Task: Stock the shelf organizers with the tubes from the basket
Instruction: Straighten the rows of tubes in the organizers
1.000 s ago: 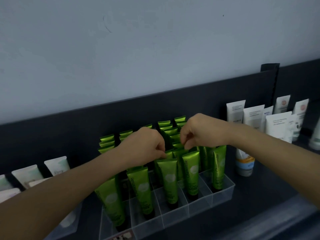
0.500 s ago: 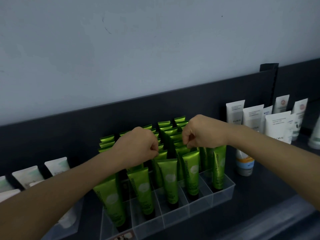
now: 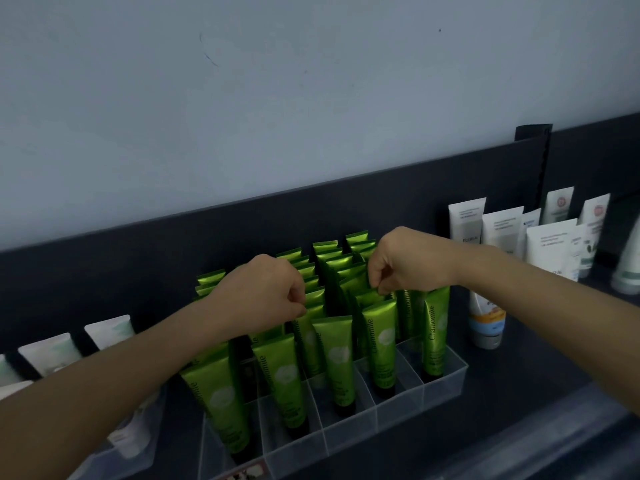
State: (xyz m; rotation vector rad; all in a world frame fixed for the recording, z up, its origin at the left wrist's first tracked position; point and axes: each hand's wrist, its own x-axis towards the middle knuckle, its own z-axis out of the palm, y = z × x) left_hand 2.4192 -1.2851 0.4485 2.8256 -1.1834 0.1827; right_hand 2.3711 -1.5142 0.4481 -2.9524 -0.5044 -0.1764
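Note:
A clear plastic organizer (image 3: 446,382) with several lanes stands on the dark shelf, filled with upright green tubes (image 3: 337,358) standing cap down. My left hand (image 3: 263,294) hovers over the middle lanes, its fingertips pinching the top edge of a green tube. My right hand (image 3: 403,263) is to its right, with fingers curled, pinching the crimped top of another green tube (image 3: 367,291). The basket is out of view.
White tubes (image 3: 498,233) and a white-and-orange tube (image 3: 486,322) stand at the right. More white tubes (image 3: 107,332) sit in another clear organizer at the left. A dark back panel (image 3: 138,251) runs behind the shelf, below a pale wall.
Both hands have drifted slightly apart and a little upward over the green tubes. The tubes in the front row stand as before.

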